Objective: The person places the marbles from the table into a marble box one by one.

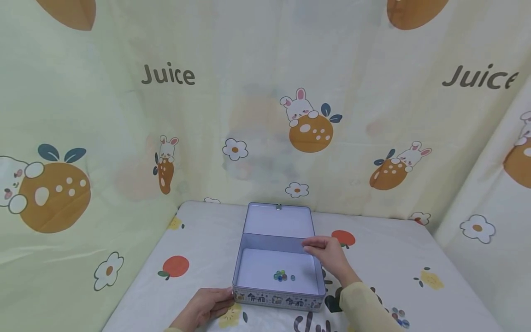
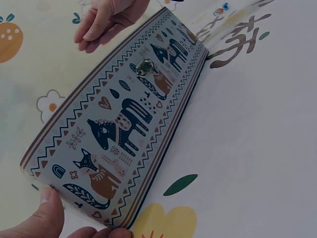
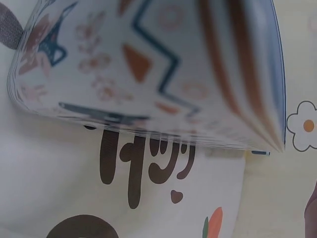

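The tin box [image 1: 279, 299] stands on the counter [image 1: 215, 235], lid [image 1: 280, 222] folded back; its patterned front panel, long axis left to right, faces the person. Marbles [image 1: 280, 276] lie inside. Curtain [image 1: 257, 55] lettering reads "Juice" twice. Left hand [image 1: 204, 306]: thumb and fingers parted, touching the box's near left corner. Right hand [image 1: 329, 254]: above the right rim, fingers extended, close together.

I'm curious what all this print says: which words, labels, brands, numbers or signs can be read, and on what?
"Juice": back curtain, left.
"Juice": back curtain, right; last letter partly lost.
Cloth: brown lettering, partly hidden or cut off, not surely readable.
Box: pictures and patterns, no readable text.
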Motion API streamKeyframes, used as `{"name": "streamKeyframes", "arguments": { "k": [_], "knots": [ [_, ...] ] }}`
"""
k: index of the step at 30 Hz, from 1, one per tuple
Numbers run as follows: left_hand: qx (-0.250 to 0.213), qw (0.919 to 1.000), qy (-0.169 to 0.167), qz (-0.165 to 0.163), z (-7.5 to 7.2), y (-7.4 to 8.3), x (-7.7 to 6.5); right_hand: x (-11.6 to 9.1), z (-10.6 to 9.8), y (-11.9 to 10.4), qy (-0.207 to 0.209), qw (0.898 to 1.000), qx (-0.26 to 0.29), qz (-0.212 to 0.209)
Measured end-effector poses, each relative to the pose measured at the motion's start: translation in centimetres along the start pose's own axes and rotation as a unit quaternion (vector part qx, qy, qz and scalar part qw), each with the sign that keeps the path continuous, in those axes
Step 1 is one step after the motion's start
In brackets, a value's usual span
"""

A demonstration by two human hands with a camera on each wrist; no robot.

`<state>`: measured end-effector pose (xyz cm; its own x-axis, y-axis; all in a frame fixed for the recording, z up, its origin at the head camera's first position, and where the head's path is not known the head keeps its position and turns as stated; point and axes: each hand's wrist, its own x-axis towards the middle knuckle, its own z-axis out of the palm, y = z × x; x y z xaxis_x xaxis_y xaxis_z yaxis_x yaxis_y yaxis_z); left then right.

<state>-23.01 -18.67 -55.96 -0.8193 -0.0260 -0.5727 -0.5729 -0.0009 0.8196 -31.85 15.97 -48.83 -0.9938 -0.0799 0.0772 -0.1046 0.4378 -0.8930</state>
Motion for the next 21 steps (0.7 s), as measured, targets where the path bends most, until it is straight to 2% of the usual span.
{"name": "streamKeyframes", "arguments": {
  "k": [7,11,16,21],
  "knots": [
    [0.001,1.0,0.0,0.0,0.1,-0.1,0.1,-0.2,-0.2,-0.1,0.002,1.0,-0.003,0.006],
    [0.003,1.0,-0.001,0.001,0.3,0.0,-0.1,-0.4,-0.9,0.0,0.0,1.0,-0.007,0.002],
    [0.001,1.0,-0.001,0.001,0.2,-0.1,0.0,-0.8,-3.1,0.8,0.008,1.0,-0.015,-0.006],
    [0.004,1.0,0.003,0.003,-0.1,-0.1,0.1,-1.7,-6.6,2.8,0.023,0.999,-0.024,-0.007]
  ]
}}
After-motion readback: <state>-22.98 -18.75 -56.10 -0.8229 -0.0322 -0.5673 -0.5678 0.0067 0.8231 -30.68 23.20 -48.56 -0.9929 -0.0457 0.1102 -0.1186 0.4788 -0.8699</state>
